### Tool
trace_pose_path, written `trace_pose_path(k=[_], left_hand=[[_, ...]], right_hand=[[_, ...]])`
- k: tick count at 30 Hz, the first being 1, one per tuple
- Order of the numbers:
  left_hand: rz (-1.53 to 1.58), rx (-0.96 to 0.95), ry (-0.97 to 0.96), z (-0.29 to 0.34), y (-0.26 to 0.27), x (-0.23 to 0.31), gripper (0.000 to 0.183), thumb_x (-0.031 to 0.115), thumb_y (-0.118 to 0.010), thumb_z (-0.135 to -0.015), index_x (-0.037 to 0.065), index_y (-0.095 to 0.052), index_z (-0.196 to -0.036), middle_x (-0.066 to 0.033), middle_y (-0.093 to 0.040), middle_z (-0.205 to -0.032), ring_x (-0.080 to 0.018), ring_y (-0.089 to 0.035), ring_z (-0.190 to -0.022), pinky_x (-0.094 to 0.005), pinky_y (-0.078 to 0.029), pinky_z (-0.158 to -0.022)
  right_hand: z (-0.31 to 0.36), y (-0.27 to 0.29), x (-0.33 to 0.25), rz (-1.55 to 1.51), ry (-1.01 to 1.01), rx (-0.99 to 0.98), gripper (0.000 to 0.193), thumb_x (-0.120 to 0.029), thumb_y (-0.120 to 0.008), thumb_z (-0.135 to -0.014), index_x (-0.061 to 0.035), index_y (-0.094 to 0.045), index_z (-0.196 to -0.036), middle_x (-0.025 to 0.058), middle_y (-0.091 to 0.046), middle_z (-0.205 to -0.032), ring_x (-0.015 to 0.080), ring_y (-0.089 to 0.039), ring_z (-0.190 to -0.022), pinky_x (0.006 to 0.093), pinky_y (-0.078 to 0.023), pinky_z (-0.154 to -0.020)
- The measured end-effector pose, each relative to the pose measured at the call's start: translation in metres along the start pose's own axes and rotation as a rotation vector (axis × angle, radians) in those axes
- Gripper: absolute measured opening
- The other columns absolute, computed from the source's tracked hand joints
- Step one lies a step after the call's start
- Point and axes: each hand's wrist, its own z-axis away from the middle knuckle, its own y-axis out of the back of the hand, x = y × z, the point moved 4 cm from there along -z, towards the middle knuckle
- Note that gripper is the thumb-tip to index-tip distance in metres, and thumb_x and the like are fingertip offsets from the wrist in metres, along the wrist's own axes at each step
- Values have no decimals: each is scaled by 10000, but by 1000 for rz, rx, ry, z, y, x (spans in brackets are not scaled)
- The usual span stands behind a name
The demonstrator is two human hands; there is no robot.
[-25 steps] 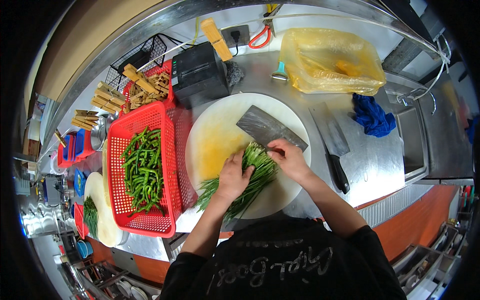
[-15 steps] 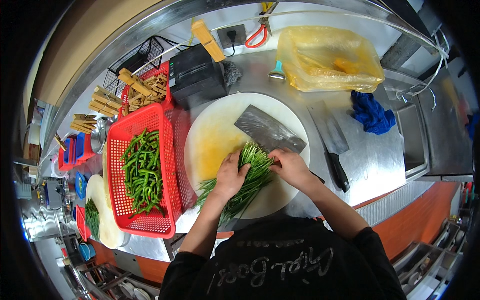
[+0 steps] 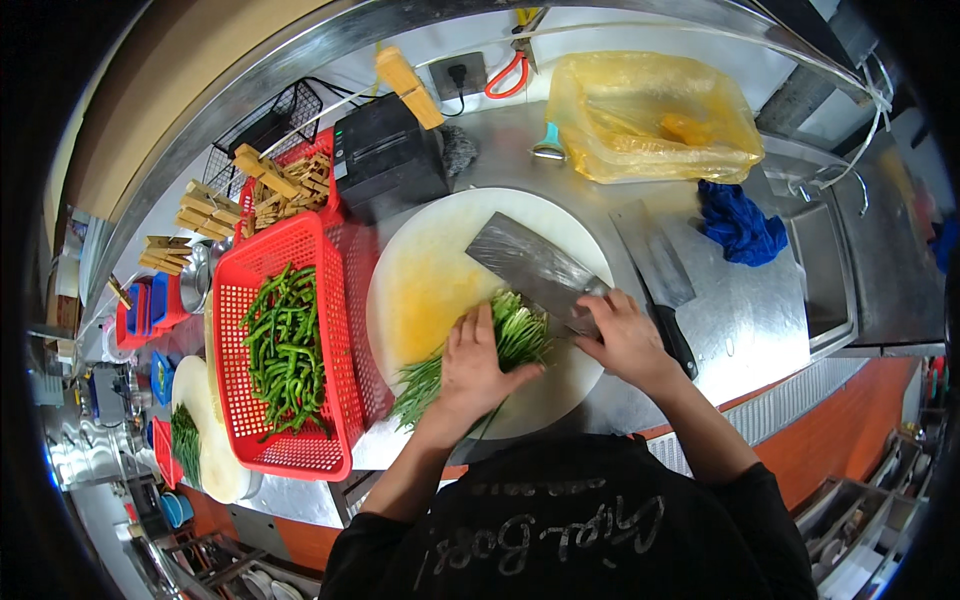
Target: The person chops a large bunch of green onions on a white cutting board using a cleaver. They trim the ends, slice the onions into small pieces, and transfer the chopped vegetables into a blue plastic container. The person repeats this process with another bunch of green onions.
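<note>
A bunch of garlic chives (image 3: 520, 335) lies on the round white cutting board (image 3: 410, 250), its pale ends toward the upper right. My left hand (image 3: 475, 375) rests flat across the bunch, fingers stretched out and thumb spread to the right. To the right, my right hand (image 3: 630, 340) has closed around the handle end of a wide cleaver (image 3: 535, 265). The fingers reach onto the back of the blade, and the handle is hidden under the hand. The blade lies slantwise over the board, just beyond the chives.
At left stands a red basket (image 3: 345, 370) of green chillies (image 3: 285, 350). A second knife (image 3: 655, 270) lies right of the board, near a blue cloth (image 3: 742, 225). Behind are a black box-shaped machine (image 3: 385, 160), a peeler (image 3: 550, 142) and a yellow plastic bag (image 3: 650, 120).
My right hand has left the chives and moved right onto the cleaver, whose blade has shifted slightly. My left hand has flattened over the bunch.
</note>
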Motion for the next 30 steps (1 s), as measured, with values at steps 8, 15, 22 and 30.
trace_pose_path(k=[8,15,22,30], left_hand=[[-184,161,24,0,-30,-5,949,372,-726,-685,-30,-211,-1374,-194,-405,-1236,-338,-420,-1100,-438,-390,-880],[-132,119,93,-4,-4,8,929,298,-756,-648,-10,-246,-1361,-186,-418,-1232,-341,-401,-1141,-454,-377,-917],[-14,134,38,-5,-23,-14,754,335,-662,-759,-9,-314,-1333,-187,-467,-1190,-344,-452,-1082,-449,-392,-894],[-35,118,9,-9,-19,-16,602,279,-551,-858,32,-310,-1351,-163,-459,-1217,-344,-445,-1094,-457,-377,-913]], right_hand=[[33,-9,14,-52,-125,-126,540,-101,-606,-786,-65,-358,-1265,225,-546,-1019,422,-568,-875,439,-477,-744],[64,10,-6,-392,-242,-233,422,-180,-549,-854,-61,-369,-1217,254,-596,-896,432,-574,-826,488,-451,-699],[64,13,-7,-92,-191,-97,435,-192,-578,-834,-89,-415,-1224,188,-577,-901,377,-597,-764,449,-486,-652],[20,-6,10,292,50,183,391,-167,-620,-771,-180,-554,-1156,52,-521,-942,228,-530,-957,387,-450,-747]])
